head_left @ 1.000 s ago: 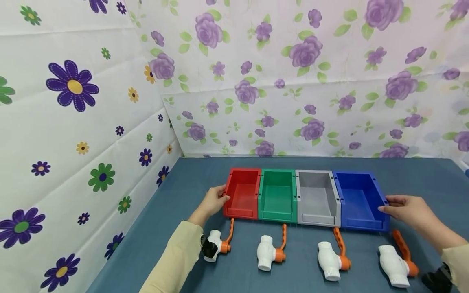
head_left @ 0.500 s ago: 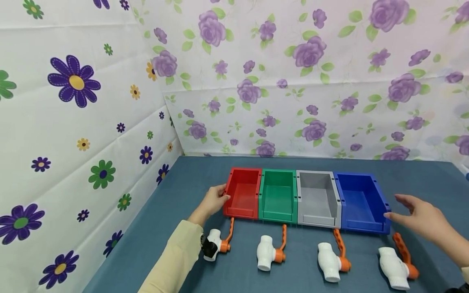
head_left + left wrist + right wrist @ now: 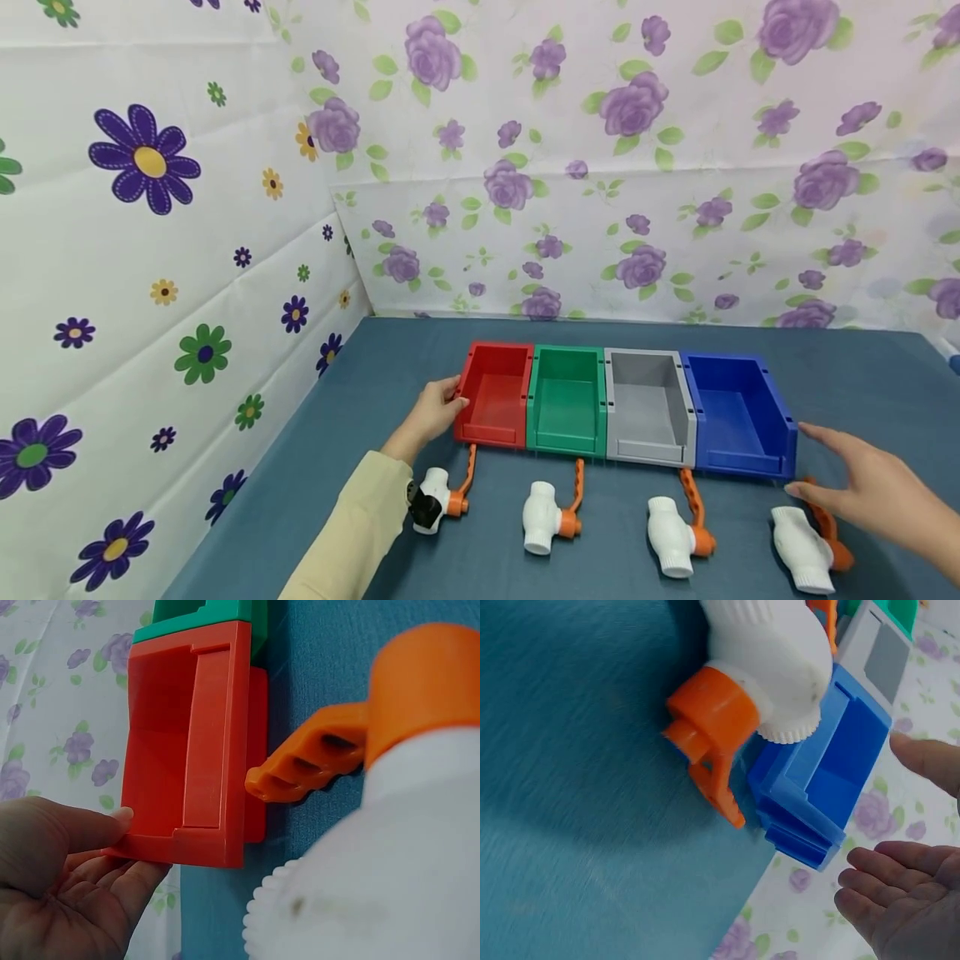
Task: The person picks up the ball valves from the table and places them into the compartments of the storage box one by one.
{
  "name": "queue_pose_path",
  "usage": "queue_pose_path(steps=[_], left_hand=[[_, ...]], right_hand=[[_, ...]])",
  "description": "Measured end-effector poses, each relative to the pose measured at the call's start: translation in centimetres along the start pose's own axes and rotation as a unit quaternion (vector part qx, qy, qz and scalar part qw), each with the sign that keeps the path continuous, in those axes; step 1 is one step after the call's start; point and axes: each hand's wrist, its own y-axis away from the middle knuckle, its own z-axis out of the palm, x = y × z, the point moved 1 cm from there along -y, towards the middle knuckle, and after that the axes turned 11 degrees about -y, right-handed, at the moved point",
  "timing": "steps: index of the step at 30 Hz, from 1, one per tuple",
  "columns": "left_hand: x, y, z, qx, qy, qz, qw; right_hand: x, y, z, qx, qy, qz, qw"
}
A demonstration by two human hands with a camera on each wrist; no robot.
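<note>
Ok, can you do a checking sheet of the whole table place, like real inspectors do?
Surface: blue-grey table, looks flat.
Job's things: red bin, green bin, grey bin and blue bin, side by side; nothing seen inside them. Four white valves with orange handles lie in a row on the person's side of the bins.
Clutter: only a blue bit at the picture's right edge, too cut off to name.
Grippers: left hand holds the red bin's side; right hand is open beside the blue bin, touching or not is hard to tell.
Cables: nothing seen.
Surroundings: rose-patterned cloth behind, daisy-patterned cloth on the left.
</note>
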Motion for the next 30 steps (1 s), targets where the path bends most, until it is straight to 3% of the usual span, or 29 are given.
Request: queue_pose_path(steps=[5, 15, 28, 30], left_hand=[[0.3, -0.2, -0.1, -0.003, 0.0, 0.002, 1.0], [0.2, 0.1, -0.1, 0.0, -0.005, -0.004, 1.0], [0.0, 0.0, 0.0, 0.002, 0.0, -0.005, 1.0], [0.0, 0.0, 0.0, 0.003, 0.002, -0.005, 1.0]], right_hand=[[0.0, 1.1, 0.7, -0.018, 0.02, -0.005, 0.9996], [-0.9, 2.1, 1.7, -0.12, 0.012, 0.008, 0.9927], [0.1, 2.6, 3.4, -0.203, -0.036, 0.018, 0.9784], [0.4, 2.5, 4.1, -0.221, -0.059, 0.037, 0.9728]])
